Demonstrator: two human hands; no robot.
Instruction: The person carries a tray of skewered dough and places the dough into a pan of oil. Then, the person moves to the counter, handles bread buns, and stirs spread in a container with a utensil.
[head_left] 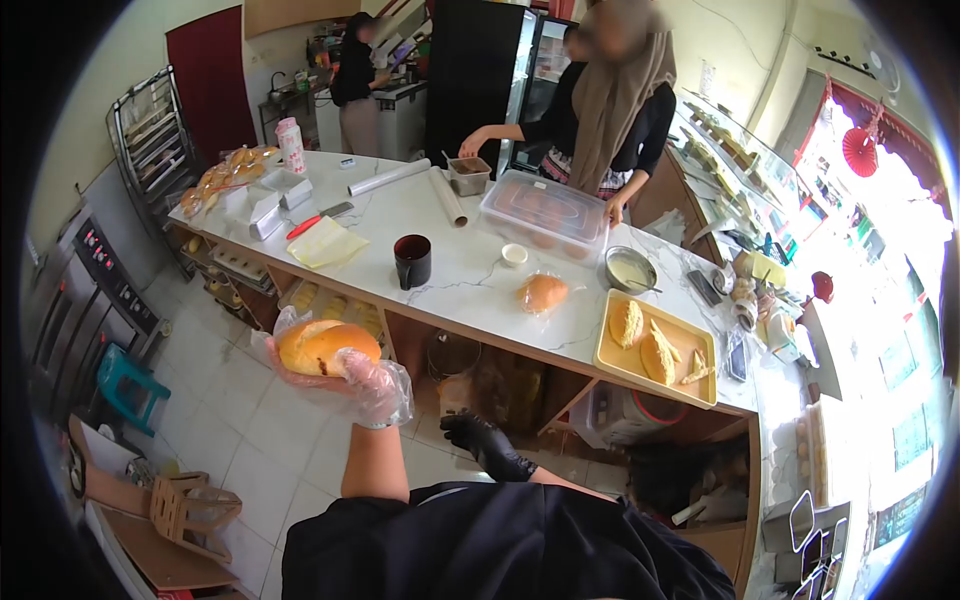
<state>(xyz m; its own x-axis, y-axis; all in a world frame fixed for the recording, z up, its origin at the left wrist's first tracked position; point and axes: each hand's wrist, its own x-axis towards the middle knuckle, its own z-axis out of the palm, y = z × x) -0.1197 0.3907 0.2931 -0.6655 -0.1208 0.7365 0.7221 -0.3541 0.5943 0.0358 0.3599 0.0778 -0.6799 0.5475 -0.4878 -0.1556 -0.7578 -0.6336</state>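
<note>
My left hand [370,388], in a clear plastic glove, holds a golden bread bun [325,348] out past the left part of the counter front. Its thumb side rests against the bun, and clear plastic wraps loosely around bun and hand. My right hand [488,447] wears a black glove and hangs low in front of my body, below the counter edge. Its fingers are stretched out and hold nothing I can see. On the counter nearest my hands stand a dark mug [412,262] and a plastic-wrapped bun [543,293].
On the marble counter [460,300] are a yellow tray [610,368] with bread pieces, a metal bowl [631,270], a lidded plastic box [548,212], a red-handled knife [318,220] and wrap rolls [390,178]. A person stands across it, touching the box and a brown-filled tub [468,178].
</note>
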